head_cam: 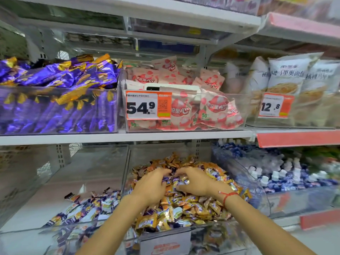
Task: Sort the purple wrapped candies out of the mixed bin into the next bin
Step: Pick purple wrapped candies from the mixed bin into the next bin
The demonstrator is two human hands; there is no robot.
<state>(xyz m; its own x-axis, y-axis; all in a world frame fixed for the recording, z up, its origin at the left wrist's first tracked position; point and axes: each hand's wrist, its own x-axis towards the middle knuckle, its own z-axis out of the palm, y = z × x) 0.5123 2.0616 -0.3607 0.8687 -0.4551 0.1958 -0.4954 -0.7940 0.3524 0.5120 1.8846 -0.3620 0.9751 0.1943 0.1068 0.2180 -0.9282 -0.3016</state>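
White shelf [117, 138] bearing two clear bins: purple bars [55, 100] left, pink packets [184, 107] right.

Two bare hands are seen reaching into the mixed bin [184, 234], a clear container on the lower shelf heaped with orange, gold and purple wrapped candies. The left hand [150, 184] and the right hand [195, 181] are laid on the heap with fingers curled, and purple candies [172, 180] are gathered between their fingertips. A red string bracelet [227, 196] is worn on the right wrist. Just to the left, the next bin [77, 173] holds a small pile of purple-and-white candies [86, 208]. On the upper shelf, a price tag [147, 105] reading 54.9 is fixed to a bin of pink packets [211, 107].
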